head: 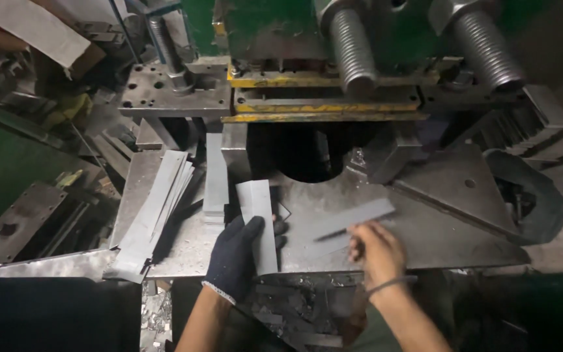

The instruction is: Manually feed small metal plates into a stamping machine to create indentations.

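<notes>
My left hand (234,255), in a dark glove, grips a flat grey metal strip (257,215) that stands lengthwise on the steel press table (438,241). My bare right hand (374,248) holds the near end of a second metal strip (353,217), which is blurred and points up and to the right across the table. Both strips lie in front of the dark opening of the press die (307,156).
A fanned stack of metal strips (154,208) lies at the left, with a shorter pile (216,176) beside it. A triangular steel plate (461,186) sits at the right. Threaded columns (353,45) and the green press body rise behind. Scrap offcuts (294,313) lie below the table edge.
</notes>
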